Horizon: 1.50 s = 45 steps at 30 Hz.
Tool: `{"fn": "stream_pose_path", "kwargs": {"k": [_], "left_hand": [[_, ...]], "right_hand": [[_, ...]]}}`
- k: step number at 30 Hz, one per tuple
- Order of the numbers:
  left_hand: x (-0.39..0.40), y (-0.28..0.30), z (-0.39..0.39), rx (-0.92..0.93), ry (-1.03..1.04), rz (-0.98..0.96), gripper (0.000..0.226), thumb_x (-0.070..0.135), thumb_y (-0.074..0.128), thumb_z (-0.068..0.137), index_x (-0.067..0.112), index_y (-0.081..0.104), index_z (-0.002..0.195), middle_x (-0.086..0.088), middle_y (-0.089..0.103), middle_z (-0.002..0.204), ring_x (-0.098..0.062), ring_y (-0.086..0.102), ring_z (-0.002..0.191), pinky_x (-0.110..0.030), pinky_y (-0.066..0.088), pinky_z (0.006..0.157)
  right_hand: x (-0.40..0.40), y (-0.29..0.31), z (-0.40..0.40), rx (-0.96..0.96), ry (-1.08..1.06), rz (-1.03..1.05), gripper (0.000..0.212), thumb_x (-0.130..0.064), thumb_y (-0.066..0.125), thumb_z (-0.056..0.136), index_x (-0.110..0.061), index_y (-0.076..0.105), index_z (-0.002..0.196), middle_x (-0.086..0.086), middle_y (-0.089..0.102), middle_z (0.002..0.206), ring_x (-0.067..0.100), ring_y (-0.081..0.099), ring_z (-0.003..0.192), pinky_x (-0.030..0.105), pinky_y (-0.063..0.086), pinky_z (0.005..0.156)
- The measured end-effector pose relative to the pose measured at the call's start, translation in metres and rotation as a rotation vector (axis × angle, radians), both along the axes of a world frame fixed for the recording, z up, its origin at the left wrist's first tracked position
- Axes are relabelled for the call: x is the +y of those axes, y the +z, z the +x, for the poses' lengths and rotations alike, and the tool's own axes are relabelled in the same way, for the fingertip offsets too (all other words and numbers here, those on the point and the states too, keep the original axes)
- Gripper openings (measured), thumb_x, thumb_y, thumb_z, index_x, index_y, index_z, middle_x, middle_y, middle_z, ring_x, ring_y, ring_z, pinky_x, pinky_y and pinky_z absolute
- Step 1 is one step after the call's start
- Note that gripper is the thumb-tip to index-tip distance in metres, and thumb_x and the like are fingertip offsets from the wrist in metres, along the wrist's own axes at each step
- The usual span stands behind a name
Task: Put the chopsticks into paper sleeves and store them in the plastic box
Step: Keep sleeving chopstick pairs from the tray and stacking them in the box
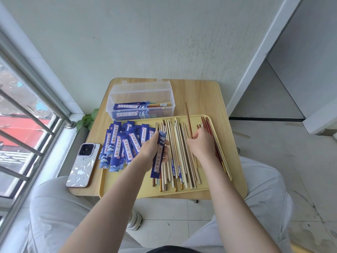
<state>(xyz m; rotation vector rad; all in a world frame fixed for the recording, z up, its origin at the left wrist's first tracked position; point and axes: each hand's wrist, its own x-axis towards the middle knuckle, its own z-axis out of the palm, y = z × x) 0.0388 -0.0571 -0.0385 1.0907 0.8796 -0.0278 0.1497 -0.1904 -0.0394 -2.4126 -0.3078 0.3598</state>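
Head camera looked down at two bare hands working over a yellow tray (145,192) on a small wooden tabletop (200,92). The left hand (151,150), just left of centre, was closed around a blue paper sleeve (159,157), thumb and fingers pinching its upper part, with the sleeve's open mouth pointing toward 12 o'clock. The right hand (202,145), at about 3 o'clock from the left, pinched a dark reddish chopstick pair (188,123) near their lower ends, their tips angled up toward 12 o'clock and apart from the sleeve.

Between and beneath the hands lay a loose row of bare chopsticks (175,154), pale, brown and patterned, running roughly 12 to 6 o'clock across the tray. At 9 o'clock from the left hand sat a fanned pile of empty sleeves (118,145), overlapping the tray's left edge. Farther out at 12 o'clock stood the open clear plastic box (140,101), holding a few filled sleeves (131,106). A phone (83,165) lay at 8 o'clock, at the tabletop's edge.

Several things could have gone wrong from this position. The sleeve mouth looked flat, so the tips might have caught on the paper edge and creased or torn it. Held low down, the long pair could have splayed, with only one stick entering. A sweep of the right wrist might have scattered the loose row, and the phone, overhanging the tabletop edge, looked easy to knock off.
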Motion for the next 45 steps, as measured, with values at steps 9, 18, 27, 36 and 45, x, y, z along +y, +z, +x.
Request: {"fn": "stream_pose_path", "kwargs": {"k": [9,18,27,36,45], "left_hand": [[0.0,0.003,0.003,-0.02,-0.005,-0.031,0.041,0.034,0.039,0.106,0.005,0.063,0.09,-0.009,0.059,0.066,-0.022,0.053,0.054,-0.033,0.043,0.058],[0.003,0.007,-0.002,-0.027,-0.051,0.071,0.039,0.03,0.04,0.106,0.005,0.064,0.089,-0.01,0.059,0.065,-0.02,0.048,0.051,-0.028,0.041,0.049],[0.0,0.012,-0.003,-0.135,-0.13,0.094,0.036,0.027,0.038,0.106,0.005,0.059,0.088,-0.007,0.057,0.06,-0.018,0.046,0.046,-0.027,0.04,0.046],[-0.003,0.009,0.006,-0.149,-0.028,0.18,0.039,0.03,0.036,0.107,0.005,0.062,0.092,-0.007,0.061,0.062,-0.019,0.049,0.049,-0.028,0.042,0.051],[-0.02,0.003,0.021,-0.05,0.027,0.068,0.021,0.019,0.042,0.104,0.005,0.057,0.108,-0.013,0.065,0.077,-0.022,0.06,0.058,-0.031,0.048,0.055]], "right_hand": [[0.008,0.075,-0.005,0.234,0.174,0.655,0.019,-0.004,0.055,0.096,-0.018,0.065,0.102,0.0,0.077,0.089,0.021,0.068,0.063,0.027,0.044,0.048],[0.021,0.076,0.005,-0.099,0.019,0.735,0.026,-0.023,0.046,0.106,-0.017,0.06,0.085,0.001,0.057,0.058,0.004,0.048,0.046,0.023,0.039,0.056],[0.022,0.07,0.005,-0.107,0.063,0.637,0.027,-0.024,0.046,0.105,-0.014,0.063,0.089,-0.001,0.058,0.059,0.007,0.051,0.052,0.029,0.045,0.059],[0.01,0.063,-0.006,0.246,0.472,-0.085,0.034,-0.039,0.048,0.103,-0.012,0.067,0.101,0.006,0.072,0.081,0.014,0.057,0.055,0.027,0.047,0.053],[-0.02,0.005,0.015,0.025,0.079,-0.527,0.031,-0.01,0.051,0.099,-0.003,0.053,0.128,0.013,0.061,0.121,0.032,0.065,0.103,0.034,0.05,0.07]]}}
